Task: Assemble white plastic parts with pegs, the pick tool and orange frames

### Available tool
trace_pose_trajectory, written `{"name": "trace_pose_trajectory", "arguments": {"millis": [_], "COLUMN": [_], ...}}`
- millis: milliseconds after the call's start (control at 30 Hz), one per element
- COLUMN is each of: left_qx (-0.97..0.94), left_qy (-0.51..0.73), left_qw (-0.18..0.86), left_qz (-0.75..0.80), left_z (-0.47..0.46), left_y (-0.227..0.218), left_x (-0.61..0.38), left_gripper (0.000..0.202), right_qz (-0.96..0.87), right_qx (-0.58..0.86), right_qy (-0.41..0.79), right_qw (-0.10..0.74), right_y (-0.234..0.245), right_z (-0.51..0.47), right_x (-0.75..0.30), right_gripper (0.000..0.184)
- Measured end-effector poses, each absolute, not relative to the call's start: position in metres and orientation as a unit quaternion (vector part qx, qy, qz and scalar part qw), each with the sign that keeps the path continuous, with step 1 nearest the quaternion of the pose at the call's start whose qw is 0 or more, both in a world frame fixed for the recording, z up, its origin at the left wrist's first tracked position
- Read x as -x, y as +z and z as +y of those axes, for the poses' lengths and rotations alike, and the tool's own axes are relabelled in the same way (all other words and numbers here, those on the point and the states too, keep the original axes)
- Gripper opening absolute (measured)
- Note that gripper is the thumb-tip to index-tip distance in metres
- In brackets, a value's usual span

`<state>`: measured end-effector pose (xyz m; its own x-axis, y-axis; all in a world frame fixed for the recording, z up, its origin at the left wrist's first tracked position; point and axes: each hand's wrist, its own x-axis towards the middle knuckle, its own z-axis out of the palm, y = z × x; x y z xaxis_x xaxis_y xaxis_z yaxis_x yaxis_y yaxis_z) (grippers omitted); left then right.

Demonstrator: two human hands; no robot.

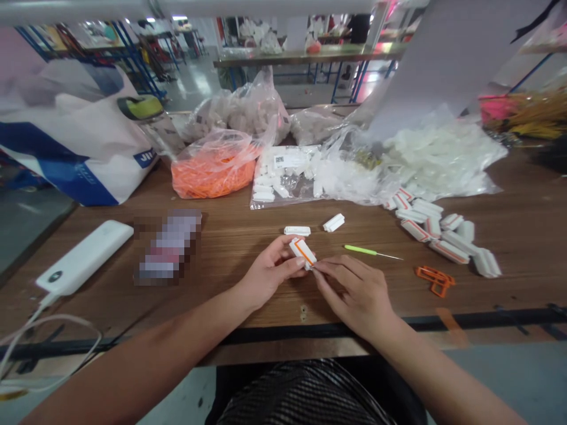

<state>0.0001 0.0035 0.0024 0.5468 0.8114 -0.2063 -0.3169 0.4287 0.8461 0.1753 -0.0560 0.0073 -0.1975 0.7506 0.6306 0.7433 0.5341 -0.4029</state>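
Note:
My left hand [270, 273] pinches a small white plastic piece with an orange strip [302, 252] just above the wooden table [230, 242]. My right hand [357, 292] meets it from the right, fingertips pressed on the piece's lower end. Two plain white pieces [297, 231] [333, 222] lie just beyond the hands. A green-handled pick [372, 252] rests to the right of them.
A pile of finished white-and-orange pieces [443, 233] and loose orange rings [434, 280] sit at right. Bags of orange rings [212, 168] and white parts [287, 177] stand behind. A white power bank [84, 257] with cable lies at left, beside a blue-white bag [66, 136].

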Motion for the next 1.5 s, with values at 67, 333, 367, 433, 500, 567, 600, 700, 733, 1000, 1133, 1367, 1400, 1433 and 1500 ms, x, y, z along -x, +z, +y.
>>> {"name": "trace_pose_trajectory", "arguments": {"millis": [67,333,367,433,500,567,600,700,733,1000,1133,1367,1400,1433,1500], "left_qx": [-0.406,-0.417,-0.417,-0.418,-0.423,-0.427,-0.428,-0.436,-0.447,-0.567,-0.611,-0.673,-0.679,-0.683,-0.682], "left_qy": [0.363,0.364,0.365,0.370,0.375,0.372,0.369,0.369,0.371,0.374,0.373,0.376,0.378,0.381,0.384], "left_qw": [0.777,0.765,0.766,0.766,0.762,0.760,0.760,0.758,0.751,0.667,0.630,0.551,0.540,0.529,0.529], "left_qz": [0.316,0.328,0.325,0.319,0.317,0.320,0.321,0.316,0.314,0.307,0.302,0.320,0.324,0.329,0.329], "left_z": [0.003,0.002,0.002,0.002,0.002,0.003,0.003,0.003,0.002,-0.001,-0.001,-0.002,-0.002,-0.002,-0.002], "left_y": [0.003,0.002,0.002,0.001,0.001,0.000,0.000,0.001,0.001,-0.002,-0.004,-0.004,-0.005,-0.005,-0.006], "left_x": [0.000,0.000,0.000,0.000,0.000,-0.001,-0.001,-0.001,-0.001,0.001,0.002,0.004,0.005,0.005,0.005], "left_gripper": [0.037,0.038,0.038,0.037,0.036,0.037,0.037,0.036,0.035,0.034,0.035,0.036,0.036,0.036,0.036], "right_qz": [-0.778,-0.781,-0.781,-0.779,-0.770,-0.751,-0.741,-0.724,-0.727,-0.748,-0.727,-0.606,-0.585,-0.570,-0.556], "right_qx": [0.485,0.482,0.482,0.486,0.491,0.496,0.497,0.502,0.502,0.493,0.479,0.456,0.441,0.427,0.402], "right_qy": [-0.020,-0.055,-0.049,-0.029,0.013,0.070,0.093,0.109,0.102,0.088,0.155,0.422,0.465,0.501,0.546], "right_qw": [0.400,0.394,0.394,0.397,0.408,0.430,0.442,0.460,0.458,0.436,0.467,0.498,0.497,0.492,0.480], "right_y": [0.008,0.011,0.011,0.011,0.011,0.011,0.012,0.012,0.012,0.011,0.015,0.016,0.017,0.017,0.016], "right_z": [-0.056,-0.058,-0.058,-0.058,-0.057,-0.056,-0.056,-0.056,-0.056,-0.058,-0.058,-0.061,-0.062,-0.062,-0.061], "right_x": [-0.175,-0.173,-0.172,-0.170,-0.169,-0.169,-0.170,-0.171,-0.171,-0.164,-0.163,-0.166,-0.167,-0.168,-0.173], "right_gripper": [0.013,0.013,0.012,0.011,0.012,0.012,0.012,0.014,0.016,0.024,0.024,0.029,0.031,0.033,0.037]}}
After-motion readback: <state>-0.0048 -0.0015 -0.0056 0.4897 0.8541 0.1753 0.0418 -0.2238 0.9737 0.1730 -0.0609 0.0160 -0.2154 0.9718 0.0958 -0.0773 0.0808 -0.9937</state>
